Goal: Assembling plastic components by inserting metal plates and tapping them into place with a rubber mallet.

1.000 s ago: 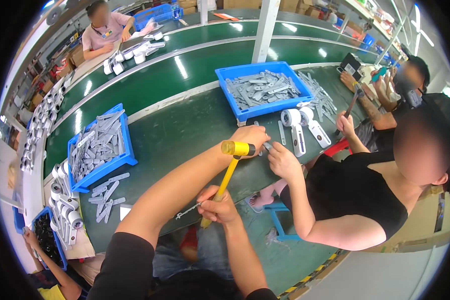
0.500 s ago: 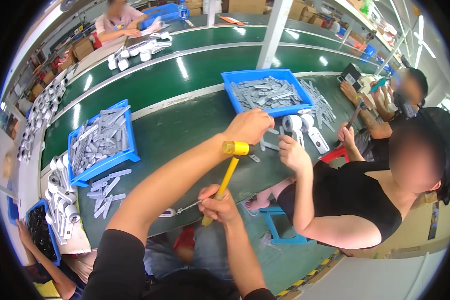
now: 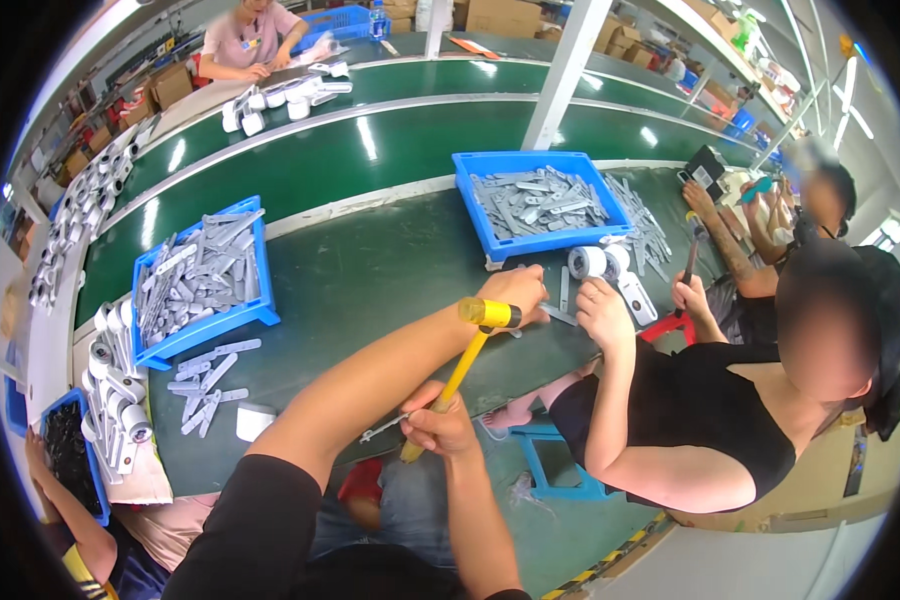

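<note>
The left arm stretches forward across the green work table (image 3: 370,290), its left hand (image 3: 515,293) curled down onto small grey metal parts (image 3: 560,312); what its fingers grip cannot be told. The right hand (image 3: 438,428), fingers wrapped tight, holds a yellow-handled mallet (image 3: 470,350) angled up toward the left hand.

Bright overhead light, glare on belts (image 3: 370,140); fisheye edges prob. blurred.
</note>
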### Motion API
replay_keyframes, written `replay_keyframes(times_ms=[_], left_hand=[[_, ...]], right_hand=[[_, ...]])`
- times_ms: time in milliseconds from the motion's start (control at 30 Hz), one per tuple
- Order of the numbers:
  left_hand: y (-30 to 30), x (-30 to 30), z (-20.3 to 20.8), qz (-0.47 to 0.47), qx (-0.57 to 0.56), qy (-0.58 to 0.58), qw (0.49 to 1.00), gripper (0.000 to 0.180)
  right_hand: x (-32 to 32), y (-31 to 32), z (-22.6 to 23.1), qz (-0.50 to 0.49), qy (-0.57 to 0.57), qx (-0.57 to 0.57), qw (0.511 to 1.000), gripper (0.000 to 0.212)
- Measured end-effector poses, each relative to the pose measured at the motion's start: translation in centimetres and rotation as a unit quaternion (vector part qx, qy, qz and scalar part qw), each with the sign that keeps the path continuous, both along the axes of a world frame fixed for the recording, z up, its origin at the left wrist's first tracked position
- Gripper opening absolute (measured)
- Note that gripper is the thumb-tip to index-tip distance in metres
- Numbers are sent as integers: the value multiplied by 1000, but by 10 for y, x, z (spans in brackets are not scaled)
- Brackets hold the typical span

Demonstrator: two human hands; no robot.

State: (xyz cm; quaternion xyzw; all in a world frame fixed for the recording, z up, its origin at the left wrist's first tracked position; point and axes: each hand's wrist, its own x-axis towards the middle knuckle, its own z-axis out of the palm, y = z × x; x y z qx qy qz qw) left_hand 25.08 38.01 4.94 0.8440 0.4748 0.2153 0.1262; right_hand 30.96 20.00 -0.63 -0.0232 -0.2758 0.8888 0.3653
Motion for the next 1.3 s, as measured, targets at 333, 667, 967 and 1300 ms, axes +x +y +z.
replay_keyframes(times_ms=[333,667,967,1300], left_hand=[[-3,6,27,-60,96,127,985,24],[-197,-197,123,203,-94,-75,972,15],[-398,-328,66,454,-137,-439,763,26],[-413,-335,9,577,16,23,816,28]], right_hand=[[6,4,13,4,-15,36,999,11],[-7,0,9,24,-112,69,991,12],[3,10,10,-37,-168,78,982,12],[-6,8,9,-16,-167,90,982,10]])
